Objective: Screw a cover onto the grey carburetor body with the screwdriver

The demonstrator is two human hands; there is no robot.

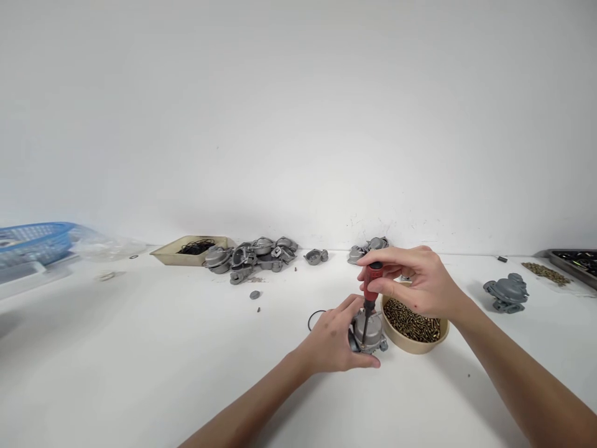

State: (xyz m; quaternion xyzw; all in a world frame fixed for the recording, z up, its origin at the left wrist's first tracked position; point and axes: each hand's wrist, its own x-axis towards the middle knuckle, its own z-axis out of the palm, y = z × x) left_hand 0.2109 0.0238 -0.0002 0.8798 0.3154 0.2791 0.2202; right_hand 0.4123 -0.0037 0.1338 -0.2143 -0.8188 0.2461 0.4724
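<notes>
My left hand [336, 339] is wrapped round the left side of a grey metal housing [370, 330] on the white table [186, 367]. The fingers of my right hand [413, 280] grip the red handle of a screwdriver [374, 283]. Its shaft points down, slightly tilted, and the tip meets the near edge of the housing, at what looks like a small brass-coloured screw. Just right of the housing is a round bowl [415, 345] full of small brass-coloured screws. A black rubber ring [310, 318] lies partly behind my left hand.
Along the wall are a tray [170, 254] of black rings, a pile of grey metal parts [263, 252] and more castings [357, 254]. A blue basket [41, 239] stands far left. On the right are a grey assembly [507, 292], loose screws [545, 272] and a dark tray [576, 264].
</notes>
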